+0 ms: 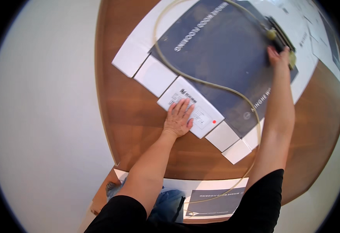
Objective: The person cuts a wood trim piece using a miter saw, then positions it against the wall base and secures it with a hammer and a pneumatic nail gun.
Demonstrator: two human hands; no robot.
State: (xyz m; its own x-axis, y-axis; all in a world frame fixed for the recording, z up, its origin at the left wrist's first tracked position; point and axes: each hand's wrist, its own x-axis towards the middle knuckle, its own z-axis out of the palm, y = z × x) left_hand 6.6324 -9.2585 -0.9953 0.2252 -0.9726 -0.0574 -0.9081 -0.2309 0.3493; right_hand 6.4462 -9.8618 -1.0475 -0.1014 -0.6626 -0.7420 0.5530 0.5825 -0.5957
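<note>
My left hand (179, 118) lies flat on a white printed end flap (203, 110) of a flattened cardboard carton (224, 50). Its fingers are stretched out and slightly apart, holding nothing. At the far right of the carton, my right hand (279, 56) is closed round a long dark tool that looks like an air staple gun (281, 35). Some of the grip is hidden by the hand and blurred. A yellowish air hose (232, 90) leads from the tool, loops across the carton's grey panel and runs down beside my right forearm.
Brown wood-look boards (139, 105) lie beneath the carton. More white and grey cardboard (327, 46) extends at the far right. Another printed grey-and-white piece (212, 198) lies low, near my legs. A pale surface (42, 116) fills the left side. The hose crosses between my arms.
</note>
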